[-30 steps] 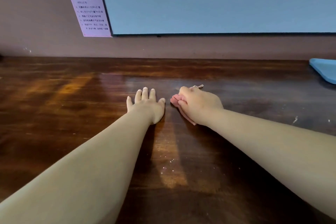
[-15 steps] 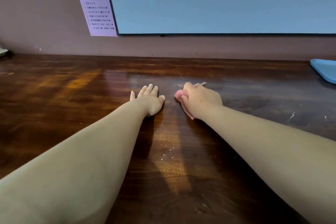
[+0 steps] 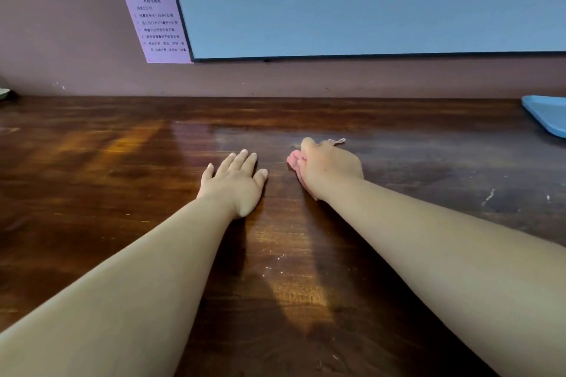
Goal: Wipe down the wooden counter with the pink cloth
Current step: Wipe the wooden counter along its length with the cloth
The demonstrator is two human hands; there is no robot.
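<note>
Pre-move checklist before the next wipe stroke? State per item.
1. Pink cloth held: ok, right hand is curled over it.
2. Cloth on the wooden counter: ok, it is pressed down under the hand.
3. Left hand out of the stroke path: not ok if wiping leftward; it lies flat right beside the cloth.
4. Blue tray clear: ok, far off at the right edge.
5. White specks reached: not ok, they lie right of the cloth.
6. Cloth wetness: cannot tell.
</note>
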